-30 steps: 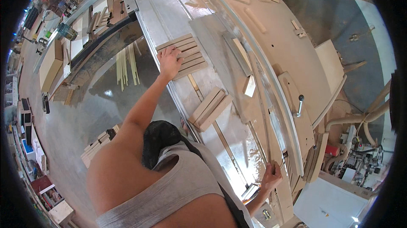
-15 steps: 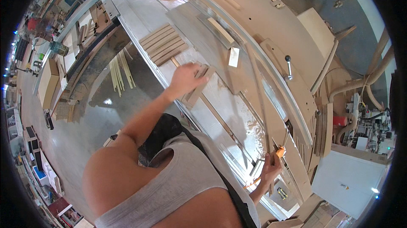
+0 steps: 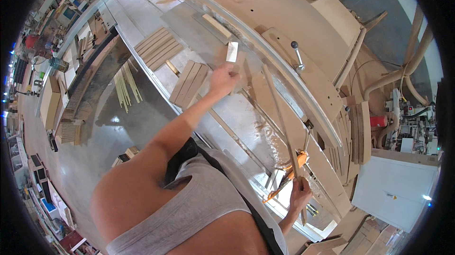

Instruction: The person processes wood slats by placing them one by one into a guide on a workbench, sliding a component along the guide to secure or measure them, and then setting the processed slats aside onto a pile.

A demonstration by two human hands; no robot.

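Note:
Stretched out over the metal saw table [image 3: 239, 127], my left hand [image 3: 223, 78] is closed on a wooden block [image 3: 240, 65], which is blurred and partly hidden by the fingers. A small white piece [image 3: 232, 51] lies just beyond it. Beside my left wrist sits a short row of wooden blocks [image 3: 190, 83], with another row of wooden strips [image 3: 158, 49] farther left. Low on the right, the fingers of my right hand [image 3: 298, 197] pinch a long thin wooden stick [image 3: 283, 121] that slants across the table. An orange-handled object [image 3: 300, 158] lies close to the stick.
A long metal fence [image 3: 313, 127] crosses the table, with a black-knobbed lever [image 3: 297, 56] behind it. A loose wooden strip [image 3: 217, 26] rests near the fence. Thin pale strips [image 3: 127, 85] stand low at the left. A grey cabinet [image 3: 393, 188] is at the right.
My left hand has moved right, away from the near blocks, with a wooden block in it. My right hand stays on the stick, a little lower. The whole view has shifted slightly.

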